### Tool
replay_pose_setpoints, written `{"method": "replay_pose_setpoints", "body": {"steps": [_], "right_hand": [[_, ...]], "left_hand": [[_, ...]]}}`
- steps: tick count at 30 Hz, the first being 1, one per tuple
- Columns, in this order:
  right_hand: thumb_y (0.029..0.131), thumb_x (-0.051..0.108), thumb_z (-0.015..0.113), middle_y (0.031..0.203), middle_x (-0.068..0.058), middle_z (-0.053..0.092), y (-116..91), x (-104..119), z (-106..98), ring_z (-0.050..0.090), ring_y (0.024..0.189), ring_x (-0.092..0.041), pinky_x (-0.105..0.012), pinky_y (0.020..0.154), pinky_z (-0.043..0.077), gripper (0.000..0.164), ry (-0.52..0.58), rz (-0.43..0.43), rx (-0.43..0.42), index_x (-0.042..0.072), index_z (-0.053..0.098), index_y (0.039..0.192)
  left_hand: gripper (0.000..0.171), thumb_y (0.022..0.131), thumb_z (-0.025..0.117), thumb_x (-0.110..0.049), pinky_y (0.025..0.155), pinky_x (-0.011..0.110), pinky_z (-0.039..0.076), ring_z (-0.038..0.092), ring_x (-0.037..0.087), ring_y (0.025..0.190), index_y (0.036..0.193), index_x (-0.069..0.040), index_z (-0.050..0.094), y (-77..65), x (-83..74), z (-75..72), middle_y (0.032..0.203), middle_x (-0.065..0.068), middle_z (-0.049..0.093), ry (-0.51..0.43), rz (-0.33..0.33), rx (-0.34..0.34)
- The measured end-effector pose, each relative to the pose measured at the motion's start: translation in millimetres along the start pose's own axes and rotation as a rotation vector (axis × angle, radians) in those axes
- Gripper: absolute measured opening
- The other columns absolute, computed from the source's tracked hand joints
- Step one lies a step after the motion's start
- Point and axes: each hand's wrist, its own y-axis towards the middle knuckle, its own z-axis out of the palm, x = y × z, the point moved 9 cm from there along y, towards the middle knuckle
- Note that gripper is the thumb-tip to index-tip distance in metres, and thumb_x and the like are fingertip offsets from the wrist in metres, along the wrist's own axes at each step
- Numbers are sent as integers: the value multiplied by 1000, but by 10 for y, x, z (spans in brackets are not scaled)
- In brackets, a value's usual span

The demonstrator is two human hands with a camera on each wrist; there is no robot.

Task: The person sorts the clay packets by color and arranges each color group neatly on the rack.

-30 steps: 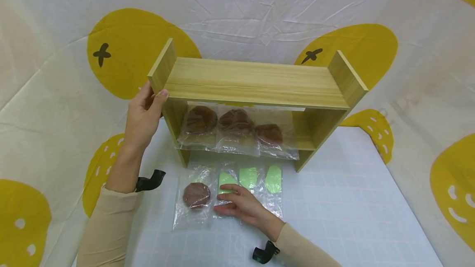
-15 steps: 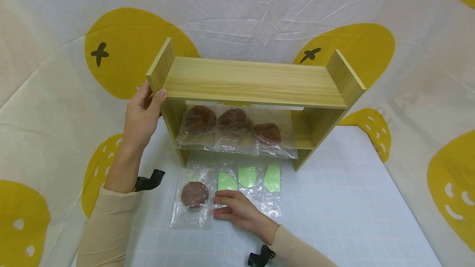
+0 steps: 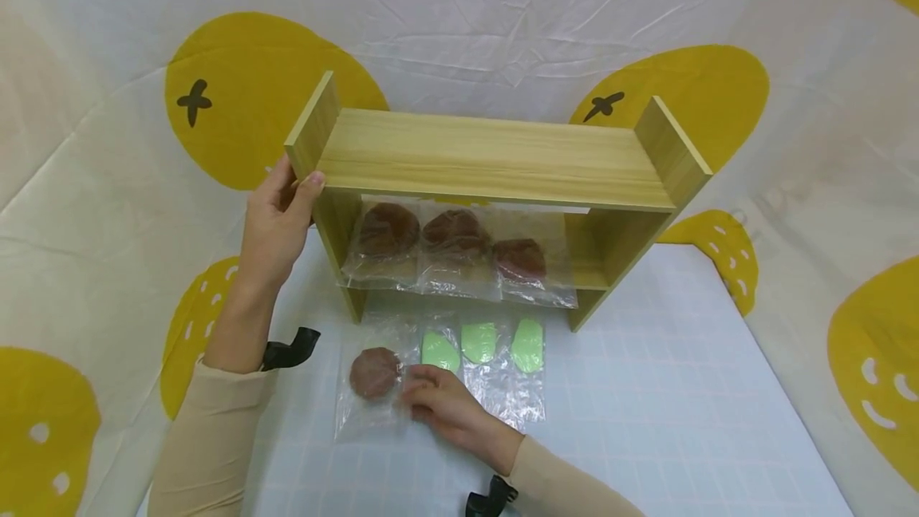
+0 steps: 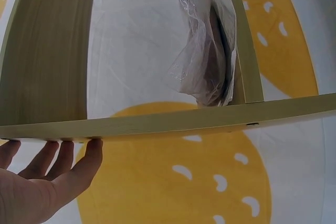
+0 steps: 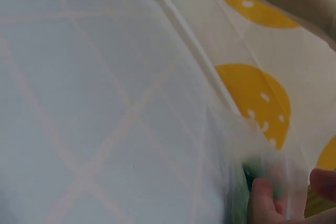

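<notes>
My left hand (image 3: 276, 222) grips the upper left side panel of a light wooden shelf (image 3: 495, 154), thumb in front. In the left wrist view, its fingers (image 4: 92, 156) press along the panel's outer side. On the table, my right hand (image 3: 448, 409) pinches the right edge of a clear plastic bag (image 3: 359, 421) holding a brown disc (image 3: 375, 373). Blurred plastic surrounds its fingers (image 5: 262, 198) in the right wrist view. To the right lie bags with pale green pieces (image 3: 479, 343). Three bags with brown discs (image 3: 388, 231) sit on the shelf's lower board.
A pale checked cloth covers the table (image 3: 668, 389). White fabric with yellow patches (image 3: 258, 102) hangs behind and at both sides. Black wrist mounts (image 3: 290, 349) stick out from both forearms.
My right hand has moved left from over the green pieces to the bag with the brown disc and closed on its edge. The left hand stays on the shelf.
</notes>
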Motion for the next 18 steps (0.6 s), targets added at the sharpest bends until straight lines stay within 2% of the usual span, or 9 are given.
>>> {"method": "replay_pose_setpoints", "body": {"steps": [4,9,13,15,18], "right_hand": [[83,-15,61,95,-11,64,13,-12,35,65,84,-18,-29,78,55,57,39,8,-10,-16,42,137],[83,-16,60,93,-9,62,20,-18,48,62,81,-14,-24,73,53,46,38,13,-22,-17,51,128],[89,-11,59,99,-13,62,22,-52,53,65,79,-18,-31,73,57,38,78,57,-14,-11,54,127],[92,-9,57,104,-16,60,26,-57,46,66,82,-22,-38,77,58,38,118,72,-19,-9,52,129],[93,-8,58,110,-21,59,41,-48,30,66,89,-24,-40,86,56,40,149,74,-35,-10,48,132]], "left_hand": [[45,102,60,-27,79,24,55,57,27,110,146,-27,53,3,6,4,139,7,55,9,-4,-2],[45,102,60,-28,81,25,55,57,25,111,146,-28,53,-4,0,3,140,7,55,27,-2,-5],[45,102,60,-27,81,24,54,57,25,111,146,-27,53,-7,-2,-1,139,7,55,32,3,-7],[45,102,60,-27,81,24,55,57,25,111,146,-27,53,-5,-4,1,139,7,55,27,5,-5],[45,102,60,-26,83,26,55,57,26,111,146,-26,53,3,-8,4,138,8,55,11,10,-2]]}}
